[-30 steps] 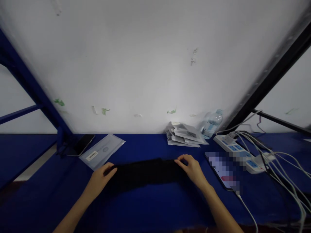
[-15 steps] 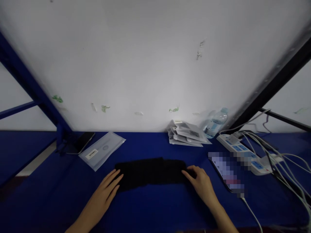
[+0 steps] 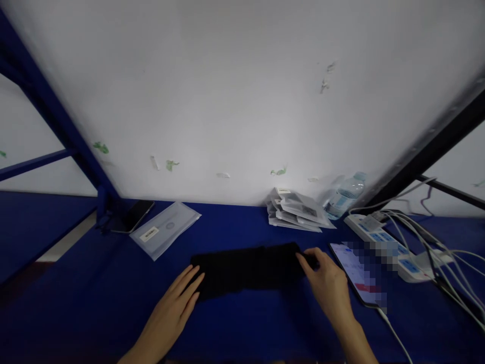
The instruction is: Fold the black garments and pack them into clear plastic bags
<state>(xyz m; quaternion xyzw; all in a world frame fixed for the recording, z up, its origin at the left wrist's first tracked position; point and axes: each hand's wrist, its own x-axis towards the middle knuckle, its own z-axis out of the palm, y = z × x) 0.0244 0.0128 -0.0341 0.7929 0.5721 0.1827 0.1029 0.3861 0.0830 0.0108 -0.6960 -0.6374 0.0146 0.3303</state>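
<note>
A long, folded black cloth lies crosswise on the blue tabletop. Its exact kind is too dark to make out. My left hand rests with fingers stretched out, their tips on the cloth's left end. At the opposite end, my right hand pinches the cloth's right edge between thumb and fingers, and that edge looks slightly raised.
A clear zip bag with a label lies at the back left beside a dark phone. Several filled zip bags are stacked near the wall. Right of them are a water bottle, a power strip with cables, and a lit phone.
The view has shifted a little. My right hand has raised the right end of the black cloth slightly, while my left hand stays on the left end.
</note>
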